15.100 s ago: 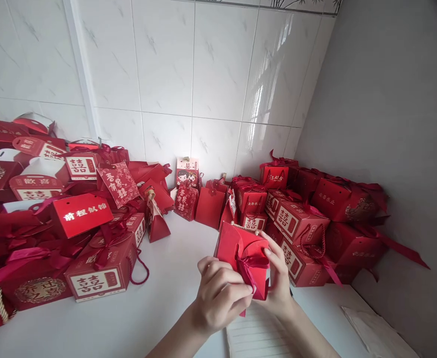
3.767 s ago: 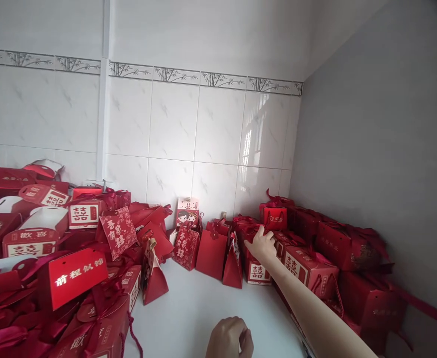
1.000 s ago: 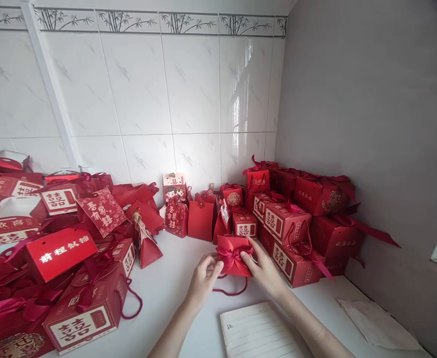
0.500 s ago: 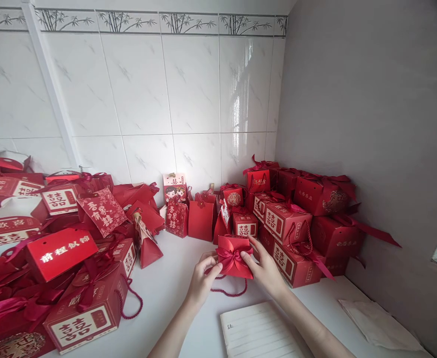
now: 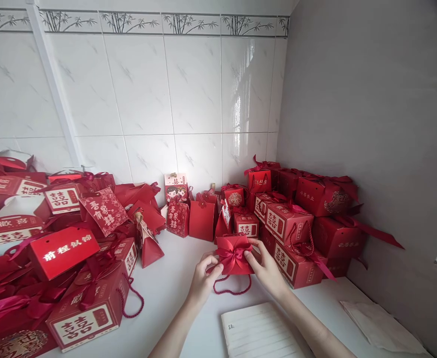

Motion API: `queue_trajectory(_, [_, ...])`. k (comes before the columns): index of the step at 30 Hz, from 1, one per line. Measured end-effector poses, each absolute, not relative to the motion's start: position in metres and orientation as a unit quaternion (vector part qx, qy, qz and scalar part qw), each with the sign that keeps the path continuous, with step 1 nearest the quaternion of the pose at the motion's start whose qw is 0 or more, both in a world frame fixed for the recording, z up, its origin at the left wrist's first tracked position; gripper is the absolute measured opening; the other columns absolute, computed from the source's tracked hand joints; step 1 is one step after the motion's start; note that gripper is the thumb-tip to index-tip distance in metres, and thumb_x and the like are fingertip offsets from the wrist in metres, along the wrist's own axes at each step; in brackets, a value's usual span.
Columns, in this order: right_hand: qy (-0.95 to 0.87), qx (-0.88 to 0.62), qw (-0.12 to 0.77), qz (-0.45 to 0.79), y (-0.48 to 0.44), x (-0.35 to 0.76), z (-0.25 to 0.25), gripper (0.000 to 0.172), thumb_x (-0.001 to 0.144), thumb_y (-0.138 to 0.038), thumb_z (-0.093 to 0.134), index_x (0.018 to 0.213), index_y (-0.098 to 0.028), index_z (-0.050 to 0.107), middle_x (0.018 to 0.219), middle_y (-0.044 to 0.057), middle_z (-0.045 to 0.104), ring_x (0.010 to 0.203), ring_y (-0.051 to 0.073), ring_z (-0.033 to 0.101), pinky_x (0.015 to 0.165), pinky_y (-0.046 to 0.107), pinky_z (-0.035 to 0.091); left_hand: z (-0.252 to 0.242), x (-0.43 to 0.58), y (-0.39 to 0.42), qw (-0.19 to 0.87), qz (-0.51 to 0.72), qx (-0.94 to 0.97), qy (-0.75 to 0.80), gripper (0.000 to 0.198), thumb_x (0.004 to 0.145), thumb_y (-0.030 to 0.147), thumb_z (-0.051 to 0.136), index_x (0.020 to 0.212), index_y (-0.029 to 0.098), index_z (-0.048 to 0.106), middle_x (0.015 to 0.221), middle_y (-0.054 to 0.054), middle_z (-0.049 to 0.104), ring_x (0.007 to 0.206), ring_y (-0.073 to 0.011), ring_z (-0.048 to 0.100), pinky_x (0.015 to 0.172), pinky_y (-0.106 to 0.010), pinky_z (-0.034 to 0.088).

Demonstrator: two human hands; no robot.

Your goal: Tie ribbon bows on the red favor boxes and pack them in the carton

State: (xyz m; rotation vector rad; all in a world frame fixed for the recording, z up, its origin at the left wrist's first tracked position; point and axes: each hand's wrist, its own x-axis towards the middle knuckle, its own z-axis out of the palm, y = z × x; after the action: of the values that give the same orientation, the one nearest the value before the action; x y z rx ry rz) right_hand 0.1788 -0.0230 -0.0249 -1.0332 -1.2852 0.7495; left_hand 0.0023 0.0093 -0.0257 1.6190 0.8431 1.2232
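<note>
Between my hands is a small red gift box (image 5: 227, 268) with a ribbon bow (image 5: 237, 252) tied across its top. My left hand (image 5: 205, 276) grips its left side, thumb in front and fingers behind. On the other side, my right hand (image 5: 265, 261) holds the box's right edge, with the thumb beside the bow. A twisted dark-red cord handle (image 5: 232, 291) loops down from the box over the white table (image 5: 177, 283). The far side of the box is hidden from me.
Left, a heap of red gift boxes (image 5: 86, 318) with ribbons covers the table. More boxes (image 5: 289, 223) are stacked at right against the grey wall. A lined notebook (image 5: 261, 330) lies in front, between my forearms. A pale folded cloth or paper (image 5: 382, 328) sits at the right edge.
The box has tilted slightly, so its bow faces me more. The cord loop has shifted a little to the right. Both hands keep their hold.
</note>
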Motion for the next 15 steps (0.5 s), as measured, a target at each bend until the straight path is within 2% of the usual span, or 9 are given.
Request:
queue_trajectory(6, [-0.554,-0.497,0.599,0.296,-0.0242,0.1794,-0.0212,0.038,0.081,-0.049,0.051,0.106,-0.021,0.048,0.113,0.010,0.060,0.101,0.026,0.060,0.086,0.040,0.050,-0.0246,0.0012,0.0086,0.503,0.473,0.656,0.305,0.030,0.073,0.036,0.055,0.055,0.018,0.040,0.103,-0.006,0.060,0.089,-0.0203,0.054,0.069,-0.025,0.041])
queue_trajectory(15, [-0.538,-0.544,0.591,0.255,-0.0221,0.1818,-0.0217,0.041,0.079,-0.054,0.048,0.101,-0.021,0.051,0.108,0.009,0.063,0.098,0.026,0.061,0.086,0.038,0.049,-0.0214,-0.0003,0.0076,0.593,0.469,0.592,0.281,0.026,0.069,0.034,0.057,0.052,0.018,0.044,0.113,-0.008,0.061,0.103,-0.0259,0.056,0.081,-0.035,0.048])
